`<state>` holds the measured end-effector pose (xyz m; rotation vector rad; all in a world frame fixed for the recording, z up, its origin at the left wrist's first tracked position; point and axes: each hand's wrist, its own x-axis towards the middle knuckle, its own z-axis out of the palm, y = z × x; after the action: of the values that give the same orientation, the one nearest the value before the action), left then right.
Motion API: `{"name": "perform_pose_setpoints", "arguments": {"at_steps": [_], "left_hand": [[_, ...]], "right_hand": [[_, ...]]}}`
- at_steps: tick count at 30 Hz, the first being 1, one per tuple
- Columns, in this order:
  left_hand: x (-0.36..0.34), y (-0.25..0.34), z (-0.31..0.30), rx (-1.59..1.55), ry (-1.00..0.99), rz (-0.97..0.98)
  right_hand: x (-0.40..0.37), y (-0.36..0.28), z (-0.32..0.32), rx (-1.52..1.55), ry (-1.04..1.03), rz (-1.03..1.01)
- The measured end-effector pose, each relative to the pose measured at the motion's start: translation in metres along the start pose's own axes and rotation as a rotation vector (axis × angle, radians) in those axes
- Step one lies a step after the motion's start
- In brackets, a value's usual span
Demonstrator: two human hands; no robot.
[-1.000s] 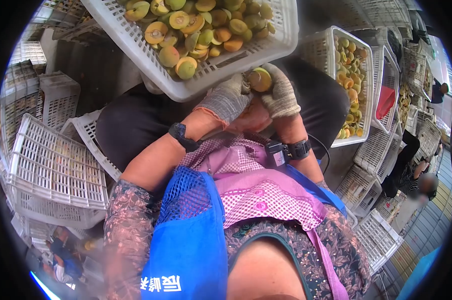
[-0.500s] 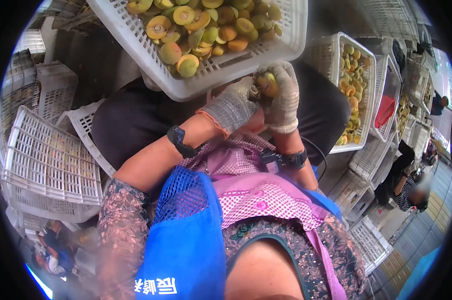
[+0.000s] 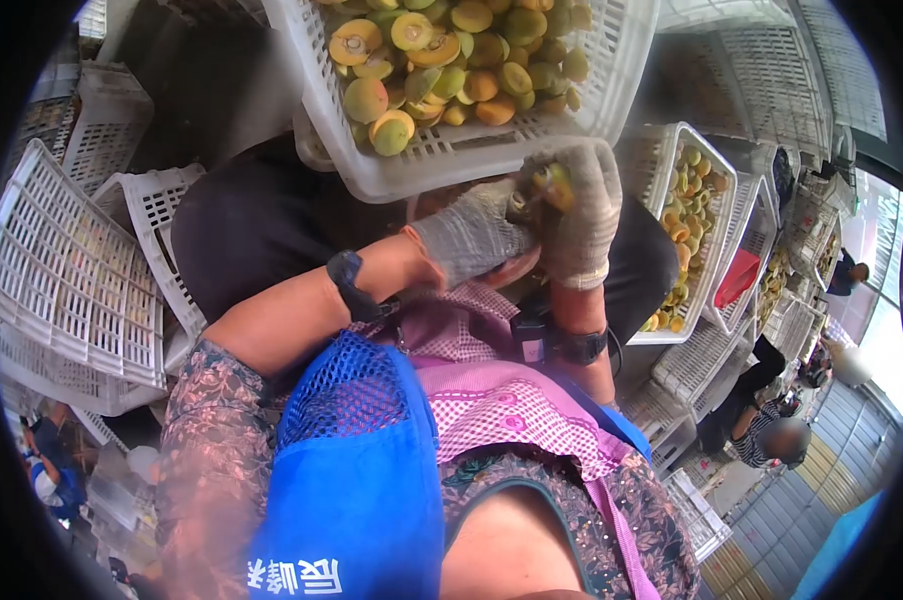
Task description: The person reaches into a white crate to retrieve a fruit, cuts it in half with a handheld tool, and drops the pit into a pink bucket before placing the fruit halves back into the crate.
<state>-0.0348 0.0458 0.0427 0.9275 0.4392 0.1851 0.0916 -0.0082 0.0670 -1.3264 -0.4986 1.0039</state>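
Grey-gloved, the right grip (image 3: 559, 180) clamps one fruit (image 3: 551, 190) near one heaped crate (image 3: 411, 180), the left grip's (image 3: 514, 204) closure unclear.

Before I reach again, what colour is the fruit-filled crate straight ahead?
The crate straight ahead is off-white; the head view shows it best.

Your right hand (image 3: 581, 220) covers most of the fruit (image 3: 553, 187); its visible part is blurred. Your left hand's (image 3: 476, 232) fingertips are hidden, can't tell what they grip. Top edge cuts off your front crate (image 3: 391, 182); its lower fruit layers are buried. Background workers (image 3: 53, 475) at lower left: too small, partly cut off.
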Motion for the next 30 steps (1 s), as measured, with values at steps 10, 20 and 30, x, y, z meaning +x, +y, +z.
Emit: {"name": "perform_pose_setpoints", "arguments": {"at_steps": [10, 20, 30], "left_hand": [[0.012, -0.019, -0.007, 1.184, 0.107, 0.439], [0.008, -0.027, -0.014, 1.108, 0.06, 0.672], [0.002, -0.031, -0.002, 0.362, -0.016, 0.198]], "right_hand": [[-0.004, 0.006, 0.018, -0.02, 0.009, -0.042], [-0.005, 0.024, 0.011, -0.41, 0.012, -0.25], [-0.01, -0.008, 0.011, -0.869, -0.103, -0.483]]}}
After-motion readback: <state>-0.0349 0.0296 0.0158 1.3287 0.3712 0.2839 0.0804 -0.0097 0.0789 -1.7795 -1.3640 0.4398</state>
